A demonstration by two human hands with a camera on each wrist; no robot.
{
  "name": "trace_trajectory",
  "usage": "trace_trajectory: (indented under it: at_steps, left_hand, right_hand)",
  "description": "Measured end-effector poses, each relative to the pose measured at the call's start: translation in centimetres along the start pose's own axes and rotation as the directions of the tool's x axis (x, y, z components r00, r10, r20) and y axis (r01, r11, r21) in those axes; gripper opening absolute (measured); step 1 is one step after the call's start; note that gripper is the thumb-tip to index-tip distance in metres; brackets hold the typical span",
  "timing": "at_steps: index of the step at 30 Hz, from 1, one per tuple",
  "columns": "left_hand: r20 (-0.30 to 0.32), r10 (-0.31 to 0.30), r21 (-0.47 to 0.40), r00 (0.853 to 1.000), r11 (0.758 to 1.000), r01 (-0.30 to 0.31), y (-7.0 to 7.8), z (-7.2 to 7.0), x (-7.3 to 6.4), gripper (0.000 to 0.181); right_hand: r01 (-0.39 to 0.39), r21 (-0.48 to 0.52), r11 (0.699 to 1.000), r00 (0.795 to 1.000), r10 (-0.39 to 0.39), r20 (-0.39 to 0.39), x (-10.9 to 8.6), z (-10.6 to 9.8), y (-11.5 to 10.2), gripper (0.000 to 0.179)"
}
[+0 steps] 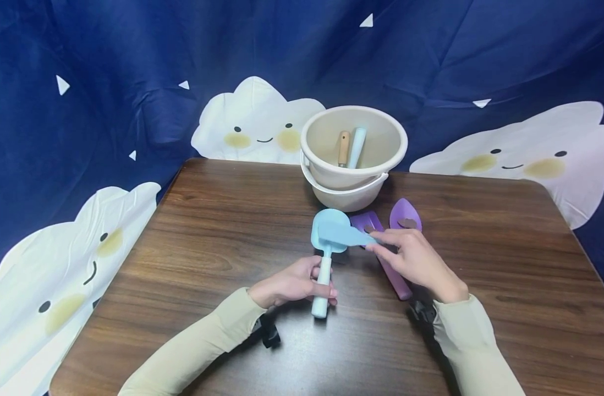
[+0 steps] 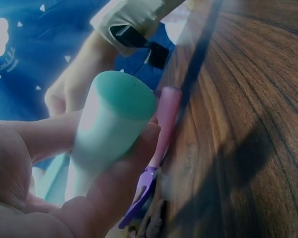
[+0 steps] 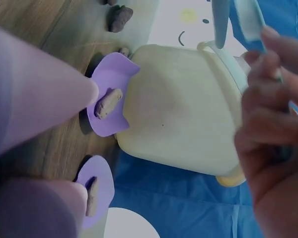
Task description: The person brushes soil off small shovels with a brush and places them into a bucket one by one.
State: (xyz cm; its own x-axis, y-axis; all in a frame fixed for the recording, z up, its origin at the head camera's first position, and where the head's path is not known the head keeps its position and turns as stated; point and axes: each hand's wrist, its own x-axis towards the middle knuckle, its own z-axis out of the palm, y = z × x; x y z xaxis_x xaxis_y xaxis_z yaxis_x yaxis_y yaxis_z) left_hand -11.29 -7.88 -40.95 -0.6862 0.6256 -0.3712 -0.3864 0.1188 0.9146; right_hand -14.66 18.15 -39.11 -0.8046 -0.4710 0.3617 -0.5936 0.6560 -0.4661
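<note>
My left hand (image 1: 294, 281) grips the pale mint handle (image 1: 324, 275) of a toy shovel with a light blue rounded head (image 1: 322, 214). In the left wrist view, fingers and thumb wrap that handle's thick end (image 2: 124, 96). My right hand (image 1: 413, 256) pinches the narrow end of a flat light blue tool (image 1: 339, 234); its broad end overlaps the shovel head, and whether they touch I cannot tell. Below the right hand lies a purple square-headed shovel (image 1: 396, 280). Beside it is a purple pointed spade (image 1: 403, 209), partly hidden by the hand. Both purple heads carry brown lumps (image 3: 109, 103).
Behind the tools stands a cream bucket (image 1: 349, 195), its handle (image 1: 344, 191) hanging in front. Inside it a wooden handle (image 1: 344, 147) and a light blue handle (image 1: 357, 146) lean. More brown lumps (image 3: 120, 19) lie on the wooden table (image 1: 223, 220). A blue cloud-print cloth (image 1: 133, 55) hangs behind.
</note>
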Motion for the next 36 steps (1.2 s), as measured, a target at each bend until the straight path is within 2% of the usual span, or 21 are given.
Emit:
trace_trajectory:
  at_steps: [4,7,15,19,23,29,32,36]
  left_hand:
    - [0.001,-0.001,-0.002,1.0,1.0,0.001,-0.1,-0.1,-0.1,0.036]
    - [0.004,0.003,-0.001,1.0,1.0,-0.003,-0.1,-0.1,-0.1,0.036]
    - [-0.01,0.014,-0.004,1.0,1.0,-0.014,-0.1,0.1,-0.2,0.036]
    - [-0.008,0.011,0.018,1.0,1.0,-0.011,-0.1,0.1,-0.4,0.033]
    - [0.009,0.009,0.037,1.0,0.999,-0.009,-0.2,0.1,-0.5,0.032]
    - [0.012,0.004,0.025,1.0,1.0,-0.005,-0.3,0.1,-0.4,0.035]
    - [0.008,0.007,0.026,1.0,1.0,-0.007,-0.3,0.0,-0.4,0.036]
    - [-0.002,0.01,0.029,1.0,1.0,-0.01,-0.3,0.0,-0.3,0.036]
  right_hand:
    - [-0.024,0.028,0.999,0.992,0.02,0.121,-0.3,-0.2,-0.1,0.029]
    - [-0.02,0.026,0.999,0.99,0.016,0.14,-0.3,-0.2,-0.1,0.03]
    - [-0.002,-0.07,0.998,0.997,0.008,0.076,-0.1,0.1,0.1,0.029]
    - [0.008,-0.145,0.989,1.0,-0.009,-0.005,0.1,0.2,0.3,0.028]
    - [-0.018,-0.204,0.979,0.995,-0.003,-0.102,0.3,0.3,0.4,0.027]
    - [-0.051,-0.177,0.983,0.978,0.013,-0.21,0.5,0.8,0.0,0.029]
    - [-0.044,-0.113,0.993,0.981,0.022,-0.194,0.5,0.8,-0.4,0.029]
    - [-0.008,-0.042,0.999,0.996,0.004,-0.086,0.4,0.6,-1.0,0.029]
